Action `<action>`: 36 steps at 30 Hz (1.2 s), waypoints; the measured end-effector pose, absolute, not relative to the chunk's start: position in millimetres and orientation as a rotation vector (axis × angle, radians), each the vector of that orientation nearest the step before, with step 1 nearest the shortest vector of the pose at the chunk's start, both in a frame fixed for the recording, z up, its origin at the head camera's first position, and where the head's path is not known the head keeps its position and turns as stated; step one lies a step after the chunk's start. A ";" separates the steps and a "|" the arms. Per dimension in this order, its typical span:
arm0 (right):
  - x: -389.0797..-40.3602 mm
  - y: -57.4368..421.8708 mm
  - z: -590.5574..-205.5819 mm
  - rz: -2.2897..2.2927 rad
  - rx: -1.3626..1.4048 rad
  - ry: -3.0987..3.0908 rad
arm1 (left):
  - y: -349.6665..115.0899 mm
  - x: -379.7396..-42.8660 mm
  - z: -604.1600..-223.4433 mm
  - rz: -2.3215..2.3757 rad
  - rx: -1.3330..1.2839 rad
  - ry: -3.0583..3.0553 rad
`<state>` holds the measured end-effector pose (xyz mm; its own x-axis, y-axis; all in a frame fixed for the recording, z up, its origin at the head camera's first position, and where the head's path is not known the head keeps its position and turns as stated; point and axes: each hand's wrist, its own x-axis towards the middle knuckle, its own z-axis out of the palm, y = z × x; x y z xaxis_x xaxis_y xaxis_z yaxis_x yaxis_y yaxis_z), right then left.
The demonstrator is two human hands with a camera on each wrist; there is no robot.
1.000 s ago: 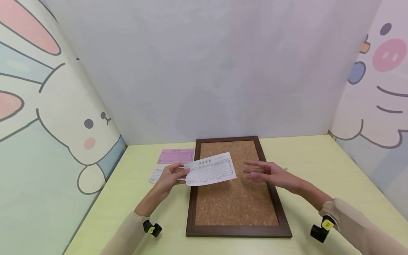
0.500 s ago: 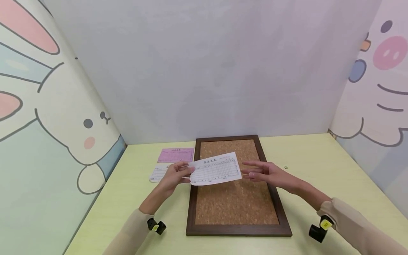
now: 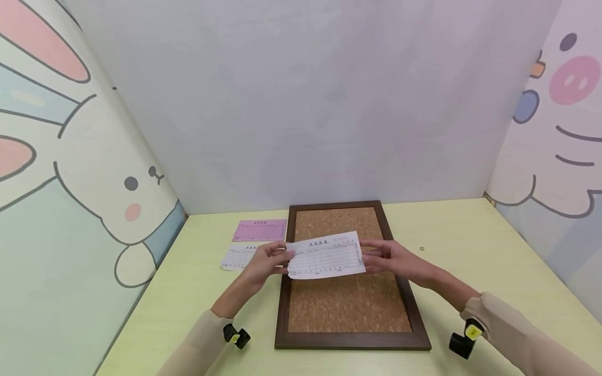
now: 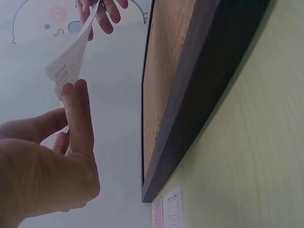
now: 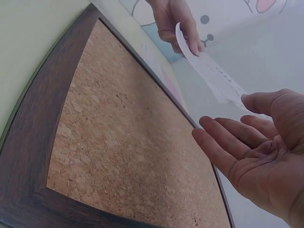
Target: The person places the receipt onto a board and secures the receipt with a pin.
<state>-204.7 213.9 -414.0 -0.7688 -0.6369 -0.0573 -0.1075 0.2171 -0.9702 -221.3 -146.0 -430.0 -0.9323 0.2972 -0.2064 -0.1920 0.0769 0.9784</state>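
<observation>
Head view shows the left hand (image 3: pixel 265 263) pinching the left edge of a printed white slip (image 3: pixel 324 256), thumb on the near face and fingers behind. The slip is raised in the air over a cork board (image 3: pixel 350 308) with a dark brown frame (image 3: pixel 352 340), slightly tilted so that its right end sits higher. The right hand (image 3: pixel 395 261) is at the slip's right edge; in the right wrist view the thumb and forefinger lie on either side of that end, with the other fingers extended and spread apart. Whether these two actually press the paper between them, I cannot tell. Both wrist views show the slip bending and well clear of the cork. The board lies flat on a pale yellow table (image 3: pixel 164 297). Left of it lie a pink slip (image 3: pixel 258 230), just beside the frame, and nearer the person a second white slip (image 3: pixel 235 256), partly hidden by the left hand. A tiny ring (image 3: pixel 421 248) lies right of the board.
</observation>
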 end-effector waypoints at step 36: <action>-200.0 210.9 -417.8 -1.672 -0.466 2.181 | -133.9 -216.3 -443.9 1.802 0.217 1.967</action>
<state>-200.0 210.9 -417.8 -0.8837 -0.4617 -0.0769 -0.0459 0.2488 -0.9675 -216.3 -133.9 -443.9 -0.8811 0.4151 -0.2265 -0.1894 0.1292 0.9734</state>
